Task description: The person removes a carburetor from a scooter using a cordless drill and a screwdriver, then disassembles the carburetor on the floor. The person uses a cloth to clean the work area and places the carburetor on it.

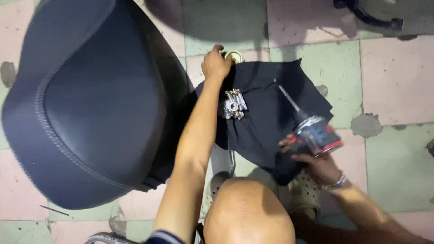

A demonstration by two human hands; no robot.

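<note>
1. Big dark seat (90, 104) lies on the tiled floor (398, 77), far left.
2. Left hand (216, 63) curled at the black cloth's (266, 113) top edge, by a pale ring (236, 55); whether it pinches anything, cannot tell.
3. Carburettor (233, 105) sits on the cloth. Keep it centred.
4. Right hand (312, 158) wrapped around a power screwdriver (312, 131). Keep the bit clear of the cloth.
5. No containers in view.
</note>
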